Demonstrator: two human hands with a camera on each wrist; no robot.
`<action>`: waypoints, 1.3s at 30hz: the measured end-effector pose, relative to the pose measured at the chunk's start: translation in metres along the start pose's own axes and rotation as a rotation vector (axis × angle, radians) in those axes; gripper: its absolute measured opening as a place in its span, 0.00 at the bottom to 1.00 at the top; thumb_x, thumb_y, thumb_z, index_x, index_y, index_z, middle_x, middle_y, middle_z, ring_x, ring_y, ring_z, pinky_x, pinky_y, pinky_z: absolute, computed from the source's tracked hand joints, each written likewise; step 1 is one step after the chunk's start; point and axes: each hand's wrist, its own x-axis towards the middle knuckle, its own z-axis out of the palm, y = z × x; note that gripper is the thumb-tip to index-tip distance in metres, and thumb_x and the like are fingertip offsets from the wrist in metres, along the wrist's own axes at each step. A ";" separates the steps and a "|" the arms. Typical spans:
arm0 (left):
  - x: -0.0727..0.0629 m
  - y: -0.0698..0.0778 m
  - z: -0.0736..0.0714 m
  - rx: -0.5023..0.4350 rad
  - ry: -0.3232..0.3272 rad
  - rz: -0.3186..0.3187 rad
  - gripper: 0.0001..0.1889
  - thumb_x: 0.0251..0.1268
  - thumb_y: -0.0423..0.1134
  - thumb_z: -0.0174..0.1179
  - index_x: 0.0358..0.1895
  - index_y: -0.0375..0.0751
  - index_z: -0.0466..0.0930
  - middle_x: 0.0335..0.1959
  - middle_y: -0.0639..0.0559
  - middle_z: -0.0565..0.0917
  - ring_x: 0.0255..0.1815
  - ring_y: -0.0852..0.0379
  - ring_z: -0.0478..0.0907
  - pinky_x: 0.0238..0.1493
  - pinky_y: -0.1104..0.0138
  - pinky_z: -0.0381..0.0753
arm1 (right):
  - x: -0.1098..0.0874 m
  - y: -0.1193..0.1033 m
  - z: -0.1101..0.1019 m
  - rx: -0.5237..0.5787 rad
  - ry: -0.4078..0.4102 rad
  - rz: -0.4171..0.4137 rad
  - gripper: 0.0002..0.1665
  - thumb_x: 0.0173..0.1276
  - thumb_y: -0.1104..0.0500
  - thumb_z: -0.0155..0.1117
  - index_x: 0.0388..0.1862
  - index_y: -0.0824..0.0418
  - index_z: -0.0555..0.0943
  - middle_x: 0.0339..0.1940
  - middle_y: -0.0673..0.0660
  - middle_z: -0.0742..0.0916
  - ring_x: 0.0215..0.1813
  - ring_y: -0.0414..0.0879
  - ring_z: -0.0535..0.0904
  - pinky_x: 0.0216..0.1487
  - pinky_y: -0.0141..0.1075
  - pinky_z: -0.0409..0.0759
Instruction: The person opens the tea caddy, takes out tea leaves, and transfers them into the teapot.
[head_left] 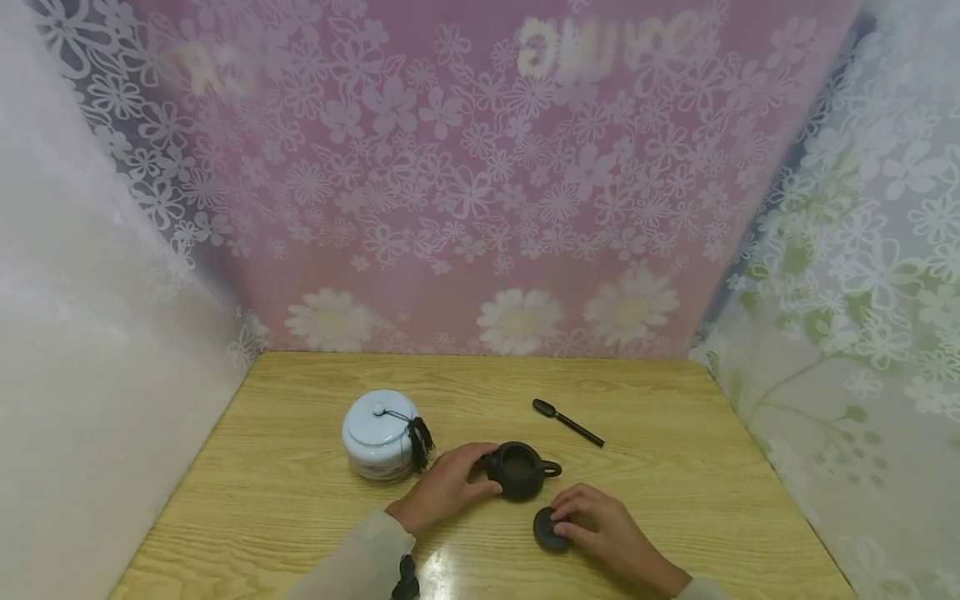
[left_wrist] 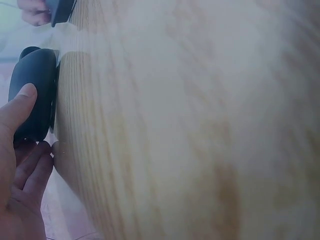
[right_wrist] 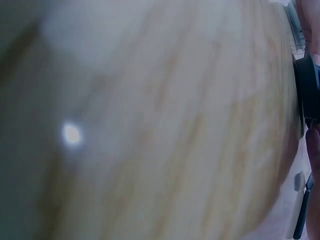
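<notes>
A small dark teapot (head_left: 517, 490) stands uncovered on the wooden table, its handle pointing right. My left hand (head_left: 447, 490) holds it from the spout side; the left wrist view shows the thumb against the teapot's body (left_wrist: 44, 95) and the other fingers at its end. To the front right, my right hand (head_left: 609, 530) pinches the round dark teapot lid (head_left: 547, 532) between thumb and fingers. In the right wrist view the lid (right_wrist: 306, 92) appears at the edge, low over the tabletop.
Left of the teapot is a pale blue lidded jar (head_left: 381, 450) with a black tassel (head_left: 421, 442). Behind the teapot, to the right, lies a slim dark tool (head_left: 577, 427) with a wider head. Flowered cloth walls (head_left: 465, 208) enclose the table's back and sides.
</notes>
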 end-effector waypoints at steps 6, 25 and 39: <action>0.000 0.003 -0.002 0.004 0.005 0.005 0.35 0.74 0.56 0.71 0.80 0.56 0.74 0.77 0.56 0.80 0.77 0.51 0.78 0.77 0.52 0.79 | -0.001 0.000 -0.003 0.026 -0.031 0.009 0.05 0.77 0.51 0.74 0.48 0.44 0.91 0.55 0.49 0.90 0.56 0.41 0.87 0.61 0.33 0.86; 0.002 0.014 -0.025 -0.037 0.060 -0.016 0.38 0.77 0.60 0.66 0.84 0.57 0.68 0.82 0.57 0.74 0.79 0.49 0.75 0.74 0.46 0.81 | 0.038 -0.019 -0.026 0.036 0.096 0.002 0.13 0.78 0.57 0.73 0.58 0.56 0.90 0.57 0.53 0.91 0.57 0.44 0.88 0.57 0.50 0.91; -0.006 0.047 -0.094 0.034 0.141 -0.025 0.38 0.76 0.57 0.70 0.84 0.58 0.69 0.86 0.54 0.67 0.87 0.46 0.65 0.80 0.41 0.74 | 0.103 -0.054 -0.027 0.078 0.071 -0.054 0.17 0.79 0.53 0.73 0.64 0.45 0.87 0.59 0.51 0.90 0.60 0.53 0.88 0.64 0.51 0.89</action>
